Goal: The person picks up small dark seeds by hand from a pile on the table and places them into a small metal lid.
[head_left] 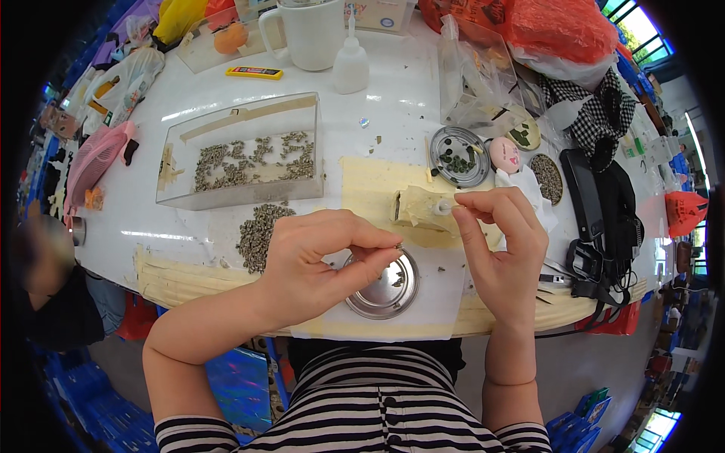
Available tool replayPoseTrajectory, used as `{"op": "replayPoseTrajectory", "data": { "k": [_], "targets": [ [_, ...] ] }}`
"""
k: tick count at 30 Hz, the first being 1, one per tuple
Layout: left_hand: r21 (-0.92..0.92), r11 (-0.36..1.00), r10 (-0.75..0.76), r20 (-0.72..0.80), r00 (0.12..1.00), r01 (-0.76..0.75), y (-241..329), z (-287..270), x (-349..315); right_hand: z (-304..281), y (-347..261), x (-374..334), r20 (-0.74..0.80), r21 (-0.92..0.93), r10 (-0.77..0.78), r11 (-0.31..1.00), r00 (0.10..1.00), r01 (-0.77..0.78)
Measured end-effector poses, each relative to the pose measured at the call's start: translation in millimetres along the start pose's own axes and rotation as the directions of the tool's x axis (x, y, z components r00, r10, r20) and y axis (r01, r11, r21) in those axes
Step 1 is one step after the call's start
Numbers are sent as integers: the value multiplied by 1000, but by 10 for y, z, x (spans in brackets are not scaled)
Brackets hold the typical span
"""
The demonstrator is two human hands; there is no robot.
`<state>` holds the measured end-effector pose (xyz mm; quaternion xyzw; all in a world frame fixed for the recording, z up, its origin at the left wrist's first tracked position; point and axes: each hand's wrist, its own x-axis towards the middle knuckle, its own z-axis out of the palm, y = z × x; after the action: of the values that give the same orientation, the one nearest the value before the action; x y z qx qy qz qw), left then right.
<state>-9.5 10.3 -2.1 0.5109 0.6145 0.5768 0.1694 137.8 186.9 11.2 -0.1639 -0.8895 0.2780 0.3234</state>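
Note:
Over the round metal dish (384, 294), my left hand (321, 253) is closed in a pinch. A tiny dark piece shows at its fingertips, too small to name. My right hand (504, 249) pinches at a small translucent white nozzle (443, 207), which lies against a block wrapped in cream tape (417, 205). Several small dark green flakes rest in the metal dish, partly behind my left fingers. Left of that hand is a pile of small grey-brown pieces (260, 238). More such pieces lie in the clear plastic box (240, 195) behind the pile.
A white mug (313, 38), a white squeeze bottle (351, 68) and a yellow packet (254, 73) stand or lie at the back. On the right are a round tin (438, 177) with green pieces, a pink round object (504, 155) and a black bag (589, 204). Another person (53, 279) is at far left.

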Motion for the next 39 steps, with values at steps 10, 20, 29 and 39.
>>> {"op": "replayPoseTrajectory", "data": {
  "k": [10,20,29,39],
  "targets": [
    [25,1000,18,27,999,-18,-3,-18,1,-66,-95,-52,-168,-17,-106,994,980,104],
    [18,999,28,41,999,-29,3,17,1,100,-157,-238,43,674,-45,738,998,4],
    [-24,1000,-14,51,999,15,-2,15,-18,87,-175,-227,116,560,-100,828,988,18],
    [-26,999,-19,54,998,21,12,14,-8,140,-155,-267,29,621,-35,784,999,10]
  ]
}}
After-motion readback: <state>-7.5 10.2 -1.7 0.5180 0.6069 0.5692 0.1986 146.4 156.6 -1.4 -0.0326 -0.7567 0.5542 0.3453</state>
